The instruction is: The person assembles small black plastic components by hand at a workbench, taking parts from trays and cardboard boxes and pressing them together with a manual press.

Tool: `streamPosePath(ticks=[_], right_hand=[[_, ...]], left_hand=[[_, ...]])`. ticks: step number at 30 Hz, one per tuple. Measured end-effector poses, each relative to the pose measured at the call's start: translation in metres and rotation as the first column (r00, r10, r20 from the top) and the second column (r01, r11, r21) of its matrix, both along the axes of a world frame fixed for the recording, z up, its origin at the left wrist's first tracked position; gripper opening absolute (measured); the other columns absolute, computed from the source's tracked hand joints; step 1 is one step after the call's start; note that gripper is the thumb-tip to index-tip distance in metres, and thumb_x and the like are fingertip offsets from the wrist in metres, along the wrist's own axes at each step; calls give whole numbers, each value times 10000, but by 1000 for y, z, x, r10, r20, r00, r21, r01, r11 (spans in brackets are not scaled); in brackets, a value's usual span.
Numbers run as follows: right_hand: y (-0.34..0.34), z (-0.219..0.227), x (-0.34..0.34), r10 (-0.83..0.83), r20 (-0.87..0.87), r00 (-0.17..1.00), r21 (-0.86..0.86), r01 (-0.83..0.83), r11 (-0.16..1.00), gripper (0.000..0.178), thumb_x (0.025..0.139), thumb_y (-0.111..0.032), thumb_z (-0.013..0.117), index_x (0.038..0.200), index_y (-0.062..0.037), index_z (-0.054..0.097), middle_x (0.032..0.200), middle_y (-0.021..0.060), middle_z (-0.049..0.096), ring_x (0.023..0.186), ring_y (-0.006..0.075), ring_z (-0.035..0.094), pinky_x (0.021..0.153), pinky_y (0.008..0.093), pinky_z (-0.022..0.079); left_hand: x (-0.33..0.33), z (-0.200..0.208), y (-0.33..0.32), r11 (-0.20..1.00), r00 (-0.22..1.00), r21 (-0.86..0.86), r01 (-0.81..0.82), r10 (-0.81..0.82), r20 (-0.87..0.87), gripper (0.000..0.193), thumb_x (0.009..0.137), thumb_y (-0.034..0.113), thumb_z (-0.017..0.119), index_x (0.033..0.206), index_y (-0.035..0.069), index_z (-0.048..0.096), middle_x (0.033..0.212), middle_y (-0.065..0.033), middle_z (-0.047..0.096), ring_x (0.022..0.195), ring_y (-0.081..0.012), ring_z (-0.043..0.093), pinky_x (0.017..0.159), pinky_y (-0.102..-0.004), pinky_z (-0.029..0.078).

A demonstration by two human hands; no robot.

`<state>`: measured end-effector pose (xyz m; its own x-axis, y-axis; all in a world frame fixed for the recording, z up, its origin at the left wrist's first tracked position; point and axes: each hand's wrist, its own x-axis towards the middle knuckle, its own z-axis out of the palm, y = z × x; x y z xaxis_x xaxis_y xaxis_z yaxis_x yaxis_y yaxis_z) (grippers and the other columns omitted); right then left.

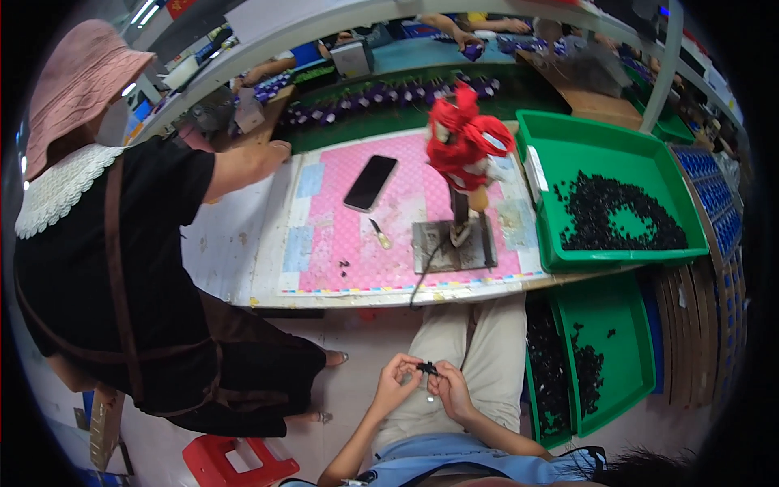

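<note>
Over my lap, my left hand (395, 380) and my right hand (451, 388) meet at a small black part (427, 368). Fingertips of both hands pinch it from either side; its exact kind is too small to make out. On the pink-covered table (333, 252) ahead lie a black phone (371, 183) and a small knife-like tool (380, 234) with a pale handle. A few tiny dark bits (344, 268) rest near the table's front edge. Right of the phone stands a bench device (457, 235) on a metal base, its top wrapped in red cloth (466, 138).
A green tray (560, 258) of black small parts (617, 215) sits at the table's right. Lower green bins (617, 390) hold more parts beside my right leg. A person in black (89, 300) stands at the left, near a red stool (235, 463). Behind the table runs a conveyor with purple items (389, 93).
</note>
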<state>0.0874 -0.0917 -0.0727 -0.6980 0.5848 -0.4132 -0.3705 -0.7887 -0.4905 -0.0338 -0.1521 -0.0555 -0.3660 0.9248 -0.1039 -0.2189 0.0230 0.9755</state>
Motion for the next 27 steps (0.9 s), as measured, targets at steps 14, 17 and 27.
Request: streamPosePath(ticks=[14,17,27], right_hand=[[66,28,61,-347,255,902,413,223,883,89,826,-69,480,866,10,482,670,73,552,548,106,520,508,205,416],[78,32,51,-376,255,891,493,215,843,80,824,-56,479,869,10,476,688,70,553,564,97,522,514,199,415],[99,33,29,-338,299,892,691,42,722,77,794,-33,519,848,17,498,723,51,547,632,87,530,563,198,420]], left_hand=[[59,6,96,997,999,66,46,-47,17,125,776,-36,525,873,-15,450,844,-58,508,745,-83,500,669,-190,401],[55,11,103,1000,997,1,13,-13,79,93,780,-22,528,848,-11,467,800,-43,512,718,-75,495,643,-185,394],[36,16,111,991,968,-93,-91,110,226,103,804,55,528,874,-13,497,767,-47,544,668,-78,516,606,-183,410]])
